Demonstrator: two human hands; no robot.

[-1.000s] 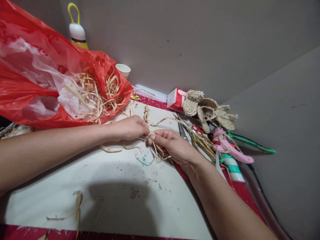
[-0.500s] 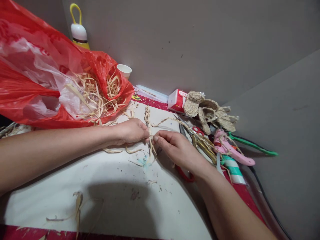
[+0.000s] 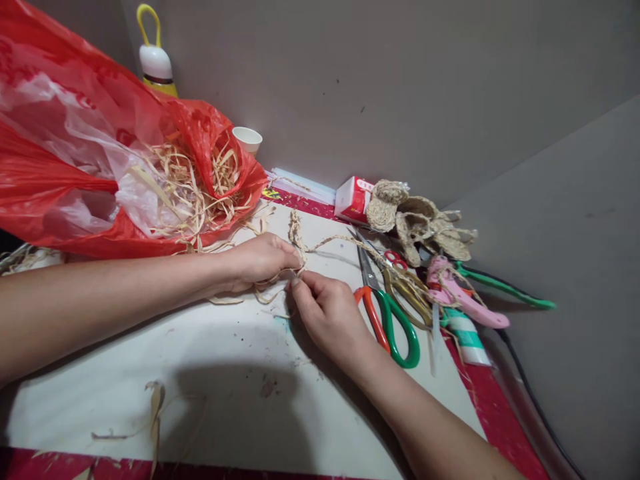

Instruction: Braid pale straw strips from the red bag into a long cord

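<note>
A braided cord of dry straw-coloured strips (image 3: 295, 230) lies on the white board (image 3: 225, 387), its near end between my two hands. My left hand (image 3: 267, 260) is closed in a pinch on this cord from the left. Just below and to the right, my right hand (image 3: 327, 307) pinches the loose strips at the cord's near end, thumb against forefinger. The fingertips of both hands almost meet and hide part of the strips. A thin twisted strand (image 3: 340, 240) runs off to the right from the cord.
A red plastic bag (image 3: 65, 173) of dry strips stands at left, a paper cup (image 3: 247, 139) behind it. At right lie scissors with red and green handles (image 3: 395, 327), brass-coloured scissors (image 3: 410, 297), a pink glue gun (image 3: 463, 297) and woven straw pieces (image 3: 417, 223). Walls close the back and right.
My right hand has moved left and slightly down, closer to my left hand, uncovering the red-and-green scissors. The loose strips that hung below the cord are now gathered between my fingers.
</note>
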